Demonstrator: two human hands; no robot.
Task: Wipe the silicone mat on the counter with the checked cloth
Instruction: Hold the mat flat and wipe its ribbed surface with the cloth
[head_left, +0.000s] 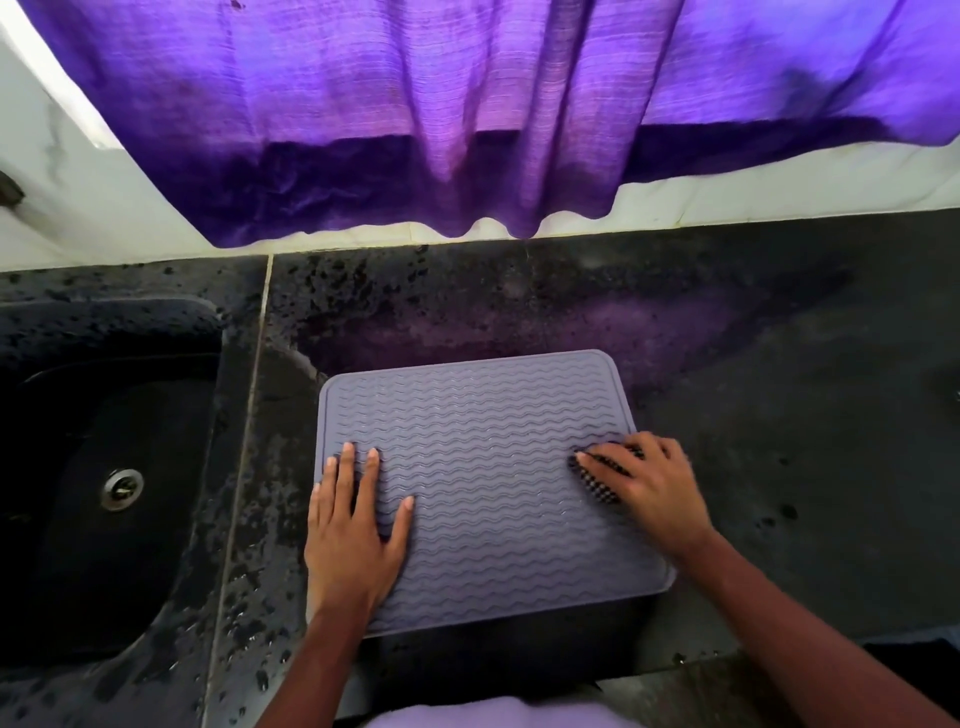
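Lying flat on the dark bench (779, 441), the silicone mat (478, 467) carries both hands. The left hand (353, 525) presses down, fingers spread. The right hand (649, 488) grips the checked cloth (597, 480), bunched and mostly hidden beneath its fingers.

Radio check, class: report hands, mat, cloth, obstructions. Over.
Left hand flat on silicone mat. Right hand grips checked cloth at mat's right edge. Nothing blocking; sink off left.
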